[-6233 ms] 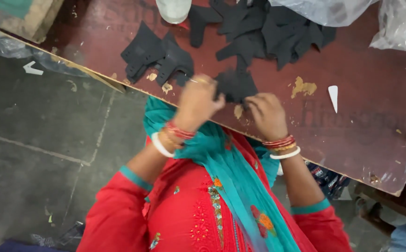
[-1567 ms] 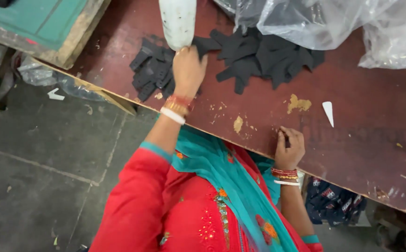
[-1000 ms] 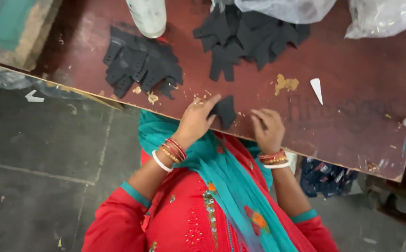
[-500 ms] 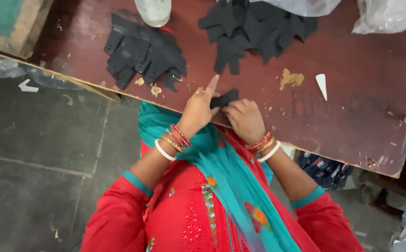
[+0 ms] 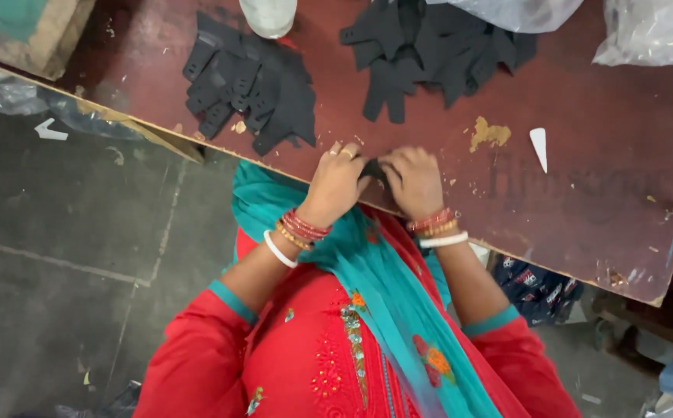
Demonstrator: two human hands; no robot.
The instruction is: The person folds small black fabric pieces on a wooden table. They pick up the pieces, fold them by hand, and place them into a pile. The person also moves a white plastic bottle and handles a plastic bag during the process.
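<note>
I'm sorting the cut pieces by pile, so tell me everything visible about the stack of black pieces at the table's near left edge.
The stack of black pieces is a loose, fanned heap of flat, matte cutouts that look like thin foam or fabric. Several end in narrow strap-like tabs pointing left and down. They overlap untidily and lie flat on the dark red table, close to its near edge. A white container stands at the heap's far side. Neither the left hand nor the right hand touches it; both work just beside it.
</note>
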